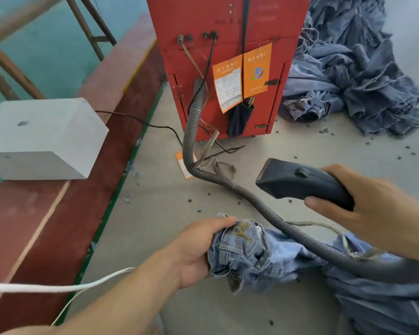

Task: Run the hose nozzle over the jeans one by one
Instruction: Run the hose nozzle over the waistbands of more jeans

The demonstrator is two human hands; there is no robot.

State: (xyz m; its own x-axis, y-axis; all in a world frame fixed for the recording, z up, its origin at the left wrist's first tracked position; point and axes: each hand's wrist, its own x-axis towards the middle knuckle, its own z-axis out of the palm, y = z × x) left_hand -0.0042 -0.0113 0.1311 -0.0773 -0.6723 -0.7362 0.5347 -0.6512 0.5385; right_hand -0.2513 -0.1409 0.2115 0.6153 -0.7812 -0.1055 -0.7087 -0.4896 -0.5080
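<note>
Head view, one frame.

Left hand: fingers curled round the bunched waistband of a pair of light blue jeans, thumb on top; the garment lies on the grey desk and trails off toward the lower right corner.

Right hand: gripping the rear of a dark nozzle, thumb along its near side. Nozzle held above the desk, clear of the jeans, its flat mouth facing left.

Hose: grey, ribbed. Runs from the front of the red cabinet down to the desk, bends, crosses over the jeans and passes under the right forearm. A frayed cord lies beside it on the denim.

Red cabinet: stands at the far side of the desk; two orange labels on its front, a dark pouch hanging below them, thin black cables from its upper sockets.

Denim pile: darker blue, heaped right of the cabinet, well apart from the held pair.

White box: at left, on a red-brown ledge beside the desk.

White cord: crosses the lower left, passing by the left forearm.

Small dark scraps scattered over the desk.
</note>
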